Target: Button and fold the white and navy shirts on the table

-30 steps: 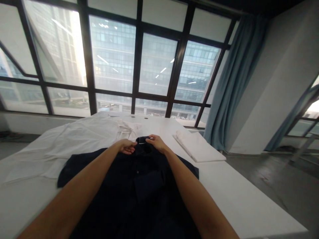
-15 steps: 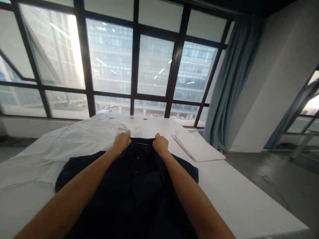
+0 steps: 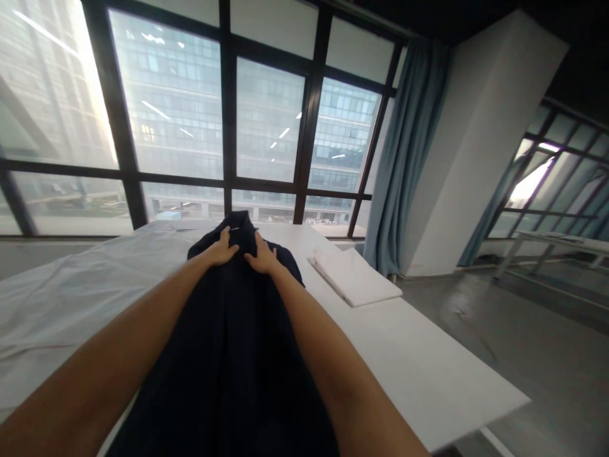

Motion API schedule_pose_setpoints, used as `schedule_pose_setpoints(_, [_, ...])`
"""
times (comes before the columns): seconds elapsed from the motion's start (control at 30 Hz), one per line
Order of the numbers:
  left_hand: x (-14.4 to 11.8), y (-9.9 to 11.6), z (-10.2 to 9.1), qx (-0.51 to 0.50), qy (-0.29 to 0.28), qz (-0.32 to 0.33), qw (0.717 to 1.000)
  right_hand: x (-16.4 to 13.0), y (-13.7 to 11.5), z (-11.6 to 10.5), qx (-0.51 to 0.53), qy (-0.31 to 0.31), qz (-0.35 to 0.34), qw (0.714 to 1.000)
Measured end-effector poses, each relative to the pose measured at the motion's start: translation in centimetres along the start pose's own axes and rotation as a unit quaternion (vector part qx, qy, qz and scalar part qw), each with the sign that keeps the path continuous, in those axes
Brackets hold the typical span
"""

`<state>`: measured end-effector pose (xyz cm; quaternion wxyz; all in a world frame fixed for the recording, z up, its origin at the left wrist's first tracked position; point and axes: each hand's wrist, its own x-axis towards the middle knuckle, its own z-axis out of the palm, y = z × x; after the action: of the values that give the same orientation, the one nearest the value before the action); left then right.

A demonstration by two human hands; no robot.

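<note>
The left hand [image 3: 222,249] and the right hand [image 3: 263,255] are close together but apart, each holding one side of the upper part of a dark navy shirt [image 3: 257,355] just below its collar [image 3: 243,223]. The thumbs lie over the cloth facing the wearer and point inward toward each other; some of the other fingers are hidden by fabric, so how firmly they close cannot be told. The collar rises above the hands, with a small pale mark inside it, and darker cloth spreads out to either side behind the wrists. From there the shirt runs down between the two bare forearms, toward the wearer, and leaves the bottom of the view; its folds are hard to make out in so dark a cloth. Beneath and around it is a white counter [image 3: 404,368]. To the left, a broad stretch of wrinkled white fabric [image 3: 118,273] covers the counter, and to the right of the shirt, well apart from the hands, lies a folded white cloth [image 3: 359,279]. Beyond the counter's far end stand dark-framed windows [image 3: 266,120], then a blue-grey curtain [image 3: 404,158], a pale pillar [image 3: 471,127] and, farther right, another table [image 3: 566,238] on the grey floor [image 3: 476,349].
</note>
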<state>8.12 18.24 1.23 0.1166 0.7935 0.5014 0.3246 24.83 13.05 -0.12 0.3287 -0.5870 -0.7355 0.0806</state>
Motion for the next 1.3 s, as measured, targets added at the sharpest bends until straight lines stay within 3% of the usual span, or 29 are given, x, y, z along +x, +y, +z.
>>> schedule_pose_setpoints(0.13, [-3.4,0.1,3.1,0.201,-0.109,0.026,0.973,-3.2,-1.0,2.8,-0.122,-0.131,-0.067,0.981])
schedule_pose_setpoints(0.27, [-9.1,-2.1,6.1,0.261,-0.23,-0.027,0.937,-7.3,0.4,4.1,-0.139,-0.274,-0.012,0.952])
schedule_pose_setpoints(0.33, [-11.6,-3.4,7.1,0.228,-0.24,-0.026,0.943,-8.5,1.0,3.5,-0.134,-0.296,-0.003,0.946])
schedule_pose_setpoints(0.4, [-13.5,-4.4,7.5,0.197,-0.224,0.018,0.954,-8.8,1.0,2.5,-0.14,-0.319,-0.011,0.937])
schedule_pose_setpoints(0.5, [-14.7,-4.4,7.1,0.17,-0.228,0.083,0.955,-8.4,-0.1,1.4,-0.198,-0.365,-0.006,0.91])
schedule_pose_setpoints(0.57, [-14.5,-3.8,6.6,0.161,-0.214,0.098,0.958,-8.1,-1.0,1.4,-0.247,-0.331,0.003,0.911])
schedule_pose_setpoints(0.7, [-12.8,-2.2,5.8,0.169,-0.131,0.055,0.975,-8.2,-1.6,2.8,-0.238,-0.187,0.027,0.953])
schedule_pose_setpoints(0.9, [-11.6,-2.6,6.9,0.098,-0.119,0.001,0.988,-7.9,-0.8,5.8,-0.181,-0.153,0.079,0.968])
schedule_pose_setpoints(0.97, [-11.5,-3.3,7.1,0.062,-0.12,0.01,0.991,-7.2,-0.3,6.2,-0.159,-0.158,0.102,0.969])
schedule_pose_setpoints(1.17, [-12.0,-3.9,6.8,0.074,-0.125,0.034,0.989,-4.9,1.4,6.4,-0.043,-0.271,0.138,0.952])
schedule_pose_setpoints(1.3, [-13.1,-2.7,6.4,0.146,-0.064,0.003,0.987,-4.0,1.4,7.2,-0.019,-0.276,0.18,0.944])
